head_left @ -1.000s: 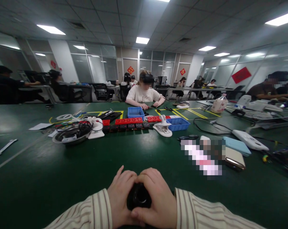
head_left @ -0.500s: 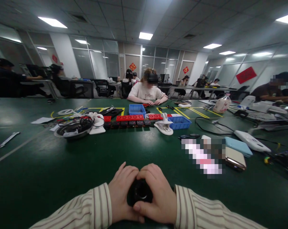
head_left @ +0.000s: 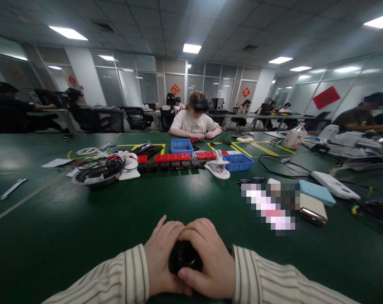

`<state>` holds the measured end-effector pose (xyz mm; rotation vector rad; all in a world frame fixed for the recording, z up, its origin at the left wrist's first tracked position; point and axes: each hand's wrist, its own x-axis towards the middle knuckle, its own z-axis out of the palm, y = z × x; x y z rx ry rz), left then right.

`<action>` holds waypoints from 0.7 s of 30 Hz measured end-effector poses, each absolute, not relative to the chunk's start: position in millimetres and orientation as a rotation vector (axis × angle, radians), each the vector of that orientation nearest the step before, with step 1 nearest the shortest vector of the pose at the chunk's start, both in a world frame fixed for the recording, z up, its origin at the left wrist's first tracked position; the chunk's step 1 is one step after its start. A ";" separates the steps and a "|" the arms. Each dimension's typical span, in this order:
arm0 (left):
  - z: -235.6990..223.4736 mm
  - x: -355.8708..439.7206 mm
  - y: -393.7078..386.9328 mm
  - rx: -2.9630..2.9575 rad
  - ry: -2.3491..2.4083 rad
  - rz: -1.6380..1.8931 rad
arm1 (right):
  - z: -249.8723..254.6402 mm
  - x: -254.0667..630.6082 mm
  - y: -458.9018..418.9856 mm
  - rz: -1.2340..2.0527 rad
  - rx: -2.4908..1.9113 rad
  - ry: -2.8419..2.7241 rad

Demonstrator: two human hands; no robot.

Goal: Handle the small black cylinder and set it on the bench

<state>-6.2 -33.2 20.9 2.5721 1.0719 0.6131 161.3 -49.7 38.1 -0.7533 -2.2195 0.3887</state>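
Head view: left hand [head_left: 160, 256] and right hand [head_left: 213, 261], half-curled, clasp a black rounded object [head_left: 184, 256] between them, neither nearer (long axis unclear).

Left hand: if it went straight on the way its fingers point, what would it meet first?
Probably the right hand: its fingers lie right beside the fingertips of the left hand, over the black object. Depth there is unclear.

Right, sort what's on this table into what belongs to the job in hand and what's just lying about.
In the job:
- rounded black object, its exact kind unclear
- left hand and right hand, cupped around it

Apparently just lying about:
- wrench
- metal bowl
- white clip
- bottle
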 end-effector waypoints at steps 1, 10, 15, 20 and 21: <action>21.1 -6.3 -33.5 2.574 1.085 0.616 | 36.5 160.7 -49.8 0.381 -0.814 -2.201; 20.0 -1.9 -36.1 2.555 1.128 0.534 | 42.9 158.2 -52.5 0.403 -0.811 -2.384; 21.9 -4.0 -36.3 2.548 1.166 0.642 | 37.5 159.5 -51.4 0.417 -0.838 -2.232; 23.3 -6.1 -35.0 2.553 1.141 0.614 | 34.6 157.9 -49.7 0.356 -1.001 -2.241; 23.2 -5.8 -34.6 2.549 1.146 0.596 | 36.1 157.7 -50.0 0.367 -0.968 -2.265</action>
